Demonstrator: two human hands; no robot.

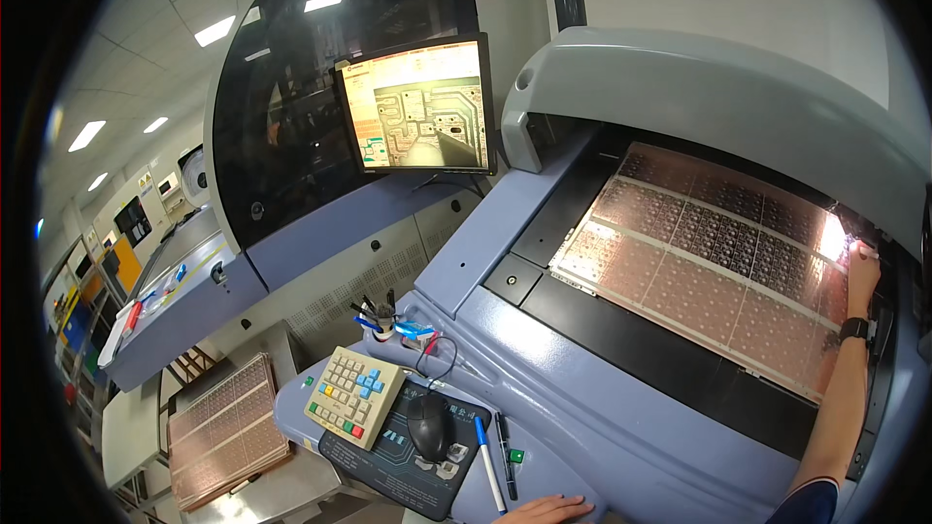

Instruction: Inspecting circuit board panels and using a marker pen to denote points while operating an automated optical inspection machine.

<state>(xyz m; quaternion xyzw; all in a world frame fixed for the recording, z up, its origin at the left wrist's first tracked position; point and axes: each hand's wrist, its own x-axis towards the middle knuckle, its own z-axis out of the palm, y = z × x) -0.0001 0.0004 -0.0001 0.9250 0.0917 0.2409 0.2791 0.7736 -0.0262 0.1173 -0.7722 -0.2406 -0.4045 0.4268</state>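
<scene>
A large copper circuit board panel [714,267] lies on the dark bed of an inspection machine, marked off into rectangles of fine pattern. My right hand [862,270] is at the panel's right edge, beside a bright spot of light. Its fingers are drawn together; what they hold, if anything, is too small and glared to name. My left hand [549,509] lies flat on the blue front ledge, only partly in view, its fingers stretched out and holding nothing. Close to it are a blue-and-white marker [489,466] and a dark pen [506,454].
A monitor [417,107] shows magnified circuit traces and a dark pointed shape. On the ledge sit a beige keypad [354,396], a black mouse [427,427] on a mat and a holder of brushes [382,320]. More copper panels [228,432] are stacked at lower left. A grey hood [718,87] overhangs the bed.
</scene>
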